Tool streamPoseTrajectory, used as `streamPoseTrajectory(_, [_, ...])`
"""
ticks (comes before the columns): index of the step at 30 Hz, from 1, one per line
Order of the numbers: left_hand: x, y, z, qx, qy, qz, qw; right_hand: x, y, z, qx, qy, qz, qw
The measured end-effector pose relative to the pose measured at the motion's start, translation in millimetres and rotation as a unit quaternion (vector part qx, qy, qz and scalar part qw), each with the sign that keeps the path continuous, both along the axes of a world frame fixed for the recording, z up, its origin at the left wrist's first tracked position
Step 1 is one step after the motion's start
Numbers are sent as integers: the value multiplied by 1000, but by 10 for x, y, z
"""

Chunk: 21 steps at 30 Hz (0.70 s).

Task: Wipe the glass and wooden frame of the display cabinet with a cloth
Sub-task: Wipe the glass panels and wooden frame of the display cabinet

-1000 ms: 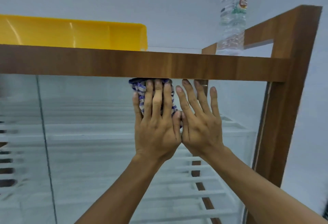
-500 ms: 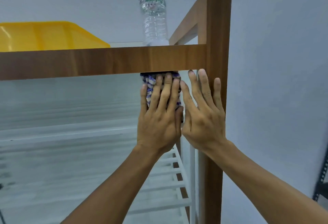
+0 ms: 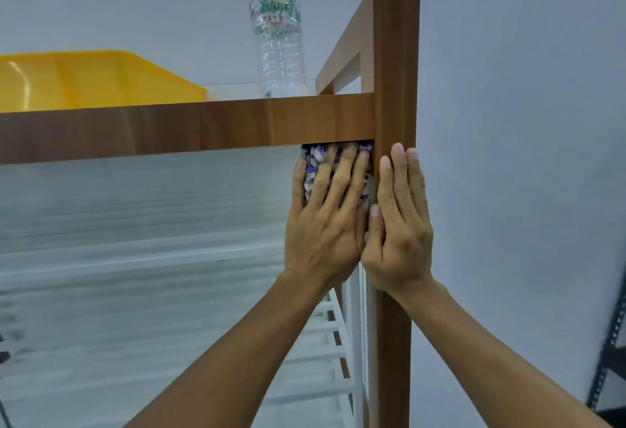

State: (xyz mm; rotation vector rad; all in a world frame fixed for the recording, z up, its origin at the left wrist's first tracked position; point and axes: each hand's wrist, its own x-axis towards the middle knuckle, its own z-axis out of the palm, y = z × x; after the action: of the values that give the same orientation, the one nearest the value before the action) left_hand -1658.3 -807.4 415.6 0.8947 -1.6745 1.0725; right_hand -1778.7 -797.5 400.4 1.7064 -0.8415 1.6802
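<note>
Left hand [image 3: 325,221], fingers straight and spread, presses a bunched blue-and-white patterned cloth [image 3: 313,160] against the clear glass pane [image 3: 152,211], in its top right corner just under the brown wooden top rail [image 3: 186,126]. Right hand [image 3: 398,224] lies open and flat on the brown wooden corner post [image 3: 396,55], thumb touching the left hand. Clear plastic water bottle [image 3: 276,31] and yellow plastic tray [image 3: 84,78] sit on top.

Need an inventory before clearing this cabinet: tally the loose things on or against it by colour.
Yellow: 1, the tray
Clear: 1, the water bottle
Blue and white: 1, the cloth
Total: 3
</note>
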Motion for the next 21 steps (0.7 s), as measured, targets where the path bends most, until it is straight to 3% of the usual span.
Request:
streamPoseTrajectory(2, [-52,15,-81,15,2,-5,1000,-16,-6,-8,1,8,4,1000])
streamPoseTrajectory(7, [229,-32,-226,-12,-98,7,995,-55,-20,-24,10,21,3,1000])
streamPoseTrajectory(11, [-45,14,-93,11,11,-11,1000,-54,4,-28,20,17,15,1000])
streamPoseTrajectory(17, [72,-81,-188,-63,-35,-42,997,-236,179,-16,78,72,27,994])
streamPoseTrajectory(21, [-185,45,-102,-75,102,-144,981,-450,278,11,72,102,19,992])
